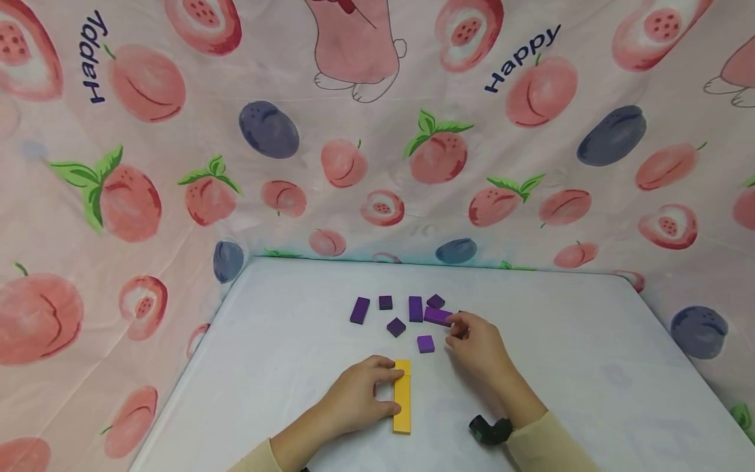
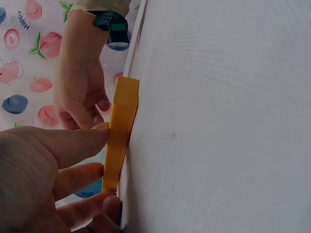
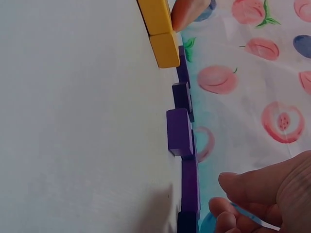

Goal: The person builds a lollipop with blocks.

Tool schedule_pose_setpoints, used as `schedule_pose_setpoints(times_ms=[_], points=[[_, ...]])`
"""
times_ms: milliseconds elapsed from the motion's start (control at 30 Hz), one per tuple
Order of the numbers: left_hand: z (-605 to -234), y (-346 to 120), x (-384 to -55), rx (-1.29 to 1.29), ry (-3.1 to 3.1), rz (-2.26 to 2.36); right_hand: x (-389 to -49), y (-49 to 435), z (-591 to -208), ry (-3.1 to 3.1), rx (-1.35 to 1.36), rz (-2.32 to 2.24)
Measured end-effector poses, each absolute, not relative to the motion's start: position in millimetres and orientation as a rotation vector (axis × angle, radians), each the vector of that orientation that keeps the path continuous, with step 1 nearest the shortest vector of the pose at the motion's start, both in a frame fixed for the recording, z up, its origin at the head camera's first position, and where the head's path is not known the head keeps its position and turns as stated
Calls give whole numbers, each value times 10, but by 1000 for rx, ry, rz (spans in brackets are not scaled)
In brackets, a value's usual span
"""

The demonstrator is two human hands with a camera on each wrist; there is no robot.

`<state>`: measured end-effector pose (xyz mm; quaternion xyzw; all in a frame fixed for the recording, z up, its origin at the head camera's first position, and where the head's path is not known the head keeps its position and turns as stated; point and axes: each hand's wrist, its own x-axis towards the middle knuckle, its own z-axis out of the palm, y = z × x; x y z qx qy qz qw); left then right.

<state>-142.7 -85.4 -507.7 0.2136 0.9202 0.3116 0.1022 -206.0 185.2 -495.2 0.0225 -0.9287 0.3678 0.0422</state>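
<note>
While against left grip (image 1: 356,394), yellow blocks (image 1: 402,396)

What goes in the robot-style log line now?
left hand: touching end-to-end yellow blocks | right hand: near scattered purple blocks

The worktop (image 1: 560,341) is white and flat, and its far corners are rounded. Some purple blocks (image 1: 415,309), long and short ones, lie scattered between the left and right edges, nearer to the far edge. Farther from this edge lie one long yellow block (image 1: 403,391) and one short yellow block (image 1: 404,365), end to end, with the short one toward the far edge.
</note>
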Motion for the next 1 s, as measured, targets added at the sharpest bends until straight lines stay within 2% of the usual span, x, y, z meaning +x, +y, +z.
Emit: schedule_pose_setpoints(times_ms=[1000], points=[[-5091, -863, -1433, 615, 2727, 921, -2396, 1945, -5043, -2903, 78, 1054]])
